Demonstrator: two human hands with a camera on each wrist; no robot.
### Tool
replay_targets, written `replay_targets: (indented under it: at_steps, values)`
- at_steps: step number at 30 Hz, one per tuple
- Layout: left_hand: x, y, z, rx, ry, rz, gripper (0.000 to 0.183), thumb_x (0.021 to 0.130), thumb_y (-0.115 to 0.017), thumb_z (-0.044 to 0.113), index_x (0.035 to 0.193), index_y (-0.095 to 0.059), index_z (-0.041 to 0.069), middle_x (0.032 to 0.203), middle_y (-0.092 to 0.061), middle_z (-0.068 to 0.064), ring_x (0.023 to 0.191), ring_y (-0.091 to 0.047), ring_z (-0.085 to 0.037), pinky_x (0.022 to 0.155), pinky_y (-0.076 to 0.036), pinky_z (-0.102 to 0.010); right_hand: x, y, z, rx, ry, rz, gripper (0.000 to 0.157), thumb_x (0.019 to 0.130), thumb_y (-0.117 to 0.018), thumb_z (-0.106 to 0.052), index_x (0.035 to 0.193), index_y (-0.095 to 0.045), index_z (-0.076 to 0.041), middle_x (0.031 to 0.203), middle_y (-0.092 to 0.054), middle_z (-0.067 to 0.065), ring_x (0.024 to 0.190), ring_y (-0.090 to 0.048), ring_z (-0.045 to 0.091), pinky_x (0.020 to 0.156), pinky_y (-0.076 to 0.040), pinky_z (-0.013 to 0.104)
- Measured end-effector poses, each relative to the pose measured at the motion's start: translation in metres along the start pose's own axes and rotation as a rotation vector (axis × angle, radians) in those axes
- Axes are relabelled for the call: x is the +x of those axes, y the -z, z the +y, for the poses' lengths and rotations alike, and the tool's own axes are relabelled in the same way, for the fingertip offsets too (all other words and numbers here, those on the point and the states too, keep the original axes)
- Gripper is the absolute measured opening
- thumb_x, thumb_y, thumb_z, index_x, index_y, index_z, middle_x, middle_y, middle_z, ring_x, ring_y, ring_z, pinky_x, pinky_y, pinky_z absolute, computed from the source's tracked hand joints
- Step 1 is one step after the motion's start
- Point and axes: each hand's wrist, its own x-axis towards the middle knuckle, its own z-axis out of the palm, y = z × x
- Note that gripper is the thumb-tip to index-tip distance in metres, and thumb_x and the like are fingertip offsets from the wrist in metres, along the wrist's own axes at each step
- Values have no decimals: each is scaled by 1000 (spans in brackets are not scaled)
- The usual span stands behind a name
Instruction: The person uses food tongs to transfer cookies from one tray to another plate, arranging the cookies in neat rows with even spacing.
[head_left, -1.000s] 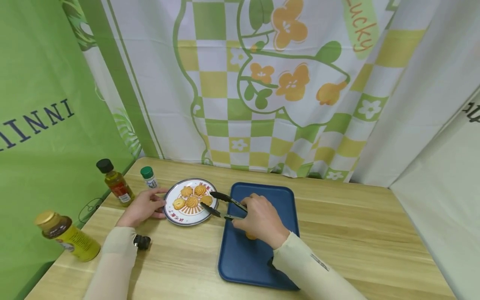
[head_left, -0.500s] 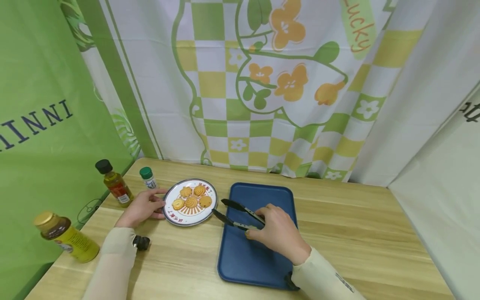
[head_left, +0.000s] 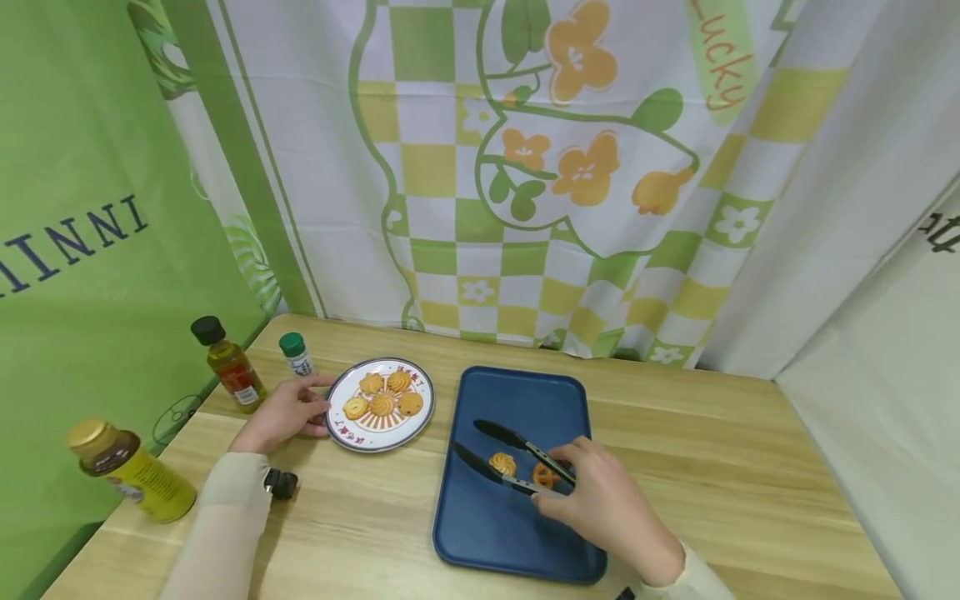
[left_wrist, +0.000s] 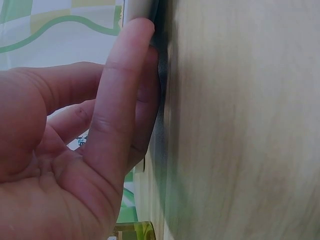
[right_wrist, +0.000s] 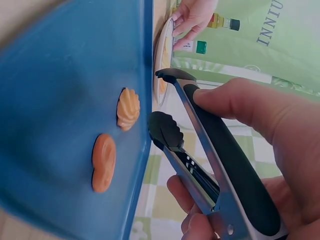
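Observation:
At the left rim of a white patterned plate (head_left: 341,429) is my left hand (head_left: 281,414); its thumb and fingers hold that edge. Several cookies (head_left: 382,404) lie on this plate. My right hand (head_left: 600,500) grips a pair of black-tipped metal tongs (right_wrist: 222,160), thumb on one arm and fingers round the other. The tongs are spread over a dark blue tray (head_left: 517,542), with nothing between their tips. Under them on the tray lie a swirled cookie (right_wrist: 128,109) and a pretzel-shaped biscuit (head_left: 545,475), apart from each other.
A dark-capped oil bottle (head_left: 231,367) and a green-capped shaker (head_left: 297,354) stand behind my left hand. A yellow bottle with a gold cap (head_left: 138,471) is at the left table edge. A patterned curtain (head_left: 487,208) hangs behind the wooden table (head_left: 712,442).
My right hand has drawn the tongs from the plate back over the tray, toward the lower right. The swirled cookie and pretzel-shaped biscuit have come into view. My left hand has stayed at the plate.

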Motion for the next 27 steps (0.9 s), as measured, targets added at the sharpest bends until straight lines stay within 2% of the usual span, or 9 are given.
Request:
replay_targets:
  at_steps: [5, 13, 18, 23, 27]
  values:
    - [0, -1, 1, -10, -6, -2, 56, 115, -56, -2, 168, -39, -8, 131, -59, -32, 93, -72, -20, 78, -73, -29, -13, 4, 11, -29, -27, -2, 60, 78, -101, -41, 125, -81, -9, 123, -76, 8, 114, -74, 32, 95, -68, 57]
    - [-2, 0, 1, -11, -5, -4, 56, 115, -55, -2, 168, -38, -8, 130, -58, -30, 94, -71, -20, 78, -73, -29, -23, 9, 29, -85, -60, -31, 64, 79, -99, -48, 129, -81, -12, 136, -74, 18, 122, -73, 41, 101, -66, 65]
    - [-2, 0, 0, -13, -9, 1, 56, 115, -54, -2, 168, -38, -7, 130, -57, -31, 94, -71, -20, 78, -73, -29, -26, 13, 35, -106, -83, -59, 66, 80, -98, -51, 130, -80, -12, 132, -74, 12, 120, -72, 38, 100, -65, 65]
    - [0, 0, -2, -10, -5, 2, 56, 115, -54, -1, 168, -39, -7, 128, -57, -29, 93, -71, -20, 78, -73, -29, -31, 12, 37, -131, -54, -56, 65, 79, -100, -49, 127, -81, -10, 123, -73, 8, 114, -72, 33, 96, -66, 61]
    - [0, 0, -2, -7, -4, 0, 56, 115, -55, -1, 169, -39, -7, 129, -57, -29, 94, -71, -20, 78, -74, -29, -34, 12, 37, -149, -34, -39, 64, 79, -100, -49, 126, -81, -9, 124, -73, 9, 116, -71, 33, 98, -66, 61]
